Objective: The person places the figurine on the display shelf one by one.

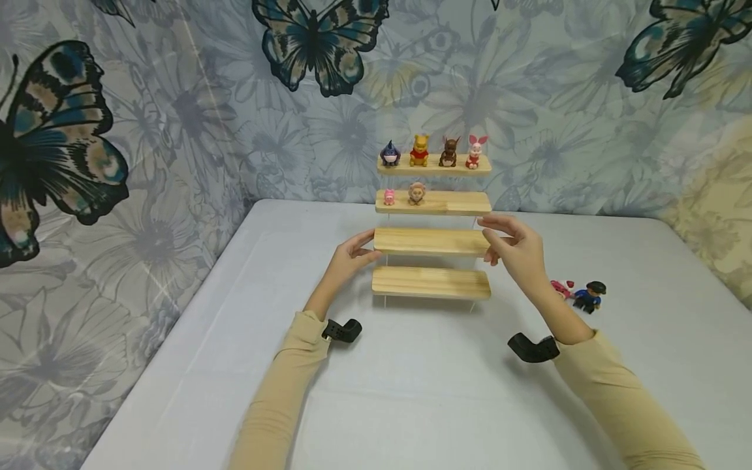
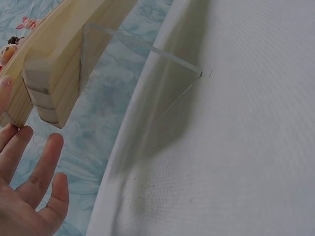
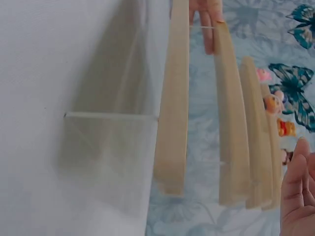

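Note:
A tiered stand holds wooden shelves on clear supports. My left hand [image 1: 350, 258] touches the left end of the second shelf from the bottom [image 1: 431, 241], its other fingers spread below it. In the left wrist view the thumb and fingers [image 2: 34, 182] lie about a shelf's end. At the right end of that same shelf is my right hand [image 1: 517, 245], thumb and fingers loosely bent. Nothing shows between the fingers of the right hand [image 3: 298, 191] in the right wrist view; contact with the shelf cannot be told.
Several figurines, among them a yellow bear in red [image 1: 420, 151], stand on the top shelf [image 1: 433, 166]. A small pink figurine [image 1: 390, 196] and a furry one [image 1: 416, 193] stand one tier lower. Right of the stand lie a dark-capped figurine [image 1: 589, 297] and a pink one [image 1: 562, 288].

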`<control>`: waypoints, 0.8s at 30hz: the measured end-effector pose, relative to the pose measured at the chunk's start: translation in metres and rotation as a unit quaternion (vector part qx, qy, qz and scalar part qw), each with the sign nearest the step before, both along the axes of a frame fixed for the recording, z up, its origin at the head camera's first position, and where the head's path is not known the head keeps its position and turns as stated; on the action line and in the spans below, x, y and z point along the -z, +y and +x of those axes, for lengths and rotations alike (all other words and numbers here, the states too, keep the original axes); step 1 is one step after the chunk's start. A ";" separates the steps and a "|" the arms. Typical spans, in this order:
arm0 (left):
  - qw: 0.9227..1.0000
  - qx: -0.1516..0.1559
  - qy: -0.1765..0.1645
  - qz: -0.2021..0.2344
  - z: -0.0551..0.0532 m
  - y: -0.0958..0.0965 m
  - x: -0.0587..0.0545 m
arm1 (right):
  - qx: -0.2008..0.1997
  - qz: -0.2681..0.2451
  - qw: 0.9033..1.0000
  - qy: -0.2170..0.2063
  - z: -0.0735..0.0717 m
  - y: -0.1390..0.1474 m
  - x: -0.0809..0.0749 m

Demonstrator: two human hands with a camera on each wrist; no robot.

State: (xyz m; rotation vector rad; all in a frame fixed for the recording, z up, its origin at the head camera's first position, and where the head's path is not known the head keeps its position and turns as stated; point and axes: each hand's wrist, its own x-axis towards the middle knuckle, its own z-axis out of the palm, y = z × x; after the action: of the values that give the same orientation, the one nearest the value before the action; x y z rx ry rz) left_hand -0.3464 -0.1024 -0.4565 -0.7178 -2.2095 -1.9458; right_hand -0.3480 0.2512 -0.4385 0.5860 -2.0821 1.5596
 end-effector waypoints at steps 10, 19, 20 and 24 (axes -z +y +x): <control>0.998 0.007 -0.045 -0.037 0.032 0.002 -0.041 | 0.062 0.028 0.998 -0.006 0.037 0.033 0.000; 0.999 0.006 -0.032 -0.037 0.026 0.001 -0.033 | 0.076 0.008 0.996 -0.040 0.061 0.048 -0.005; 0.999 0.001 -0.026 -0.040 0.021 0.000 -0.027 | 0.074 0.003 0.996 -0.047 0.065 0.048 -0.007; 0.999 -0.012 -0.010 -0.031 0.011 0.001 -0.011 | 0.073 -0.017 0.994 -0.082 0.088 0.041 -0.029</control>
State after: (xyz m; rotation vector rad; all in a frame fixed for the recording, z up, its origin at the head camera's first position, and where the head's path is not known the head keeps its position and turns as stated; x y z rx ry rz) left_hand -0.3353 -0.1019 -0.4458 -0.6804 -2.2890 -1.8897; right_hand -0.2599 0.2922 -0.4093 0.2941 -2.1584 1.6009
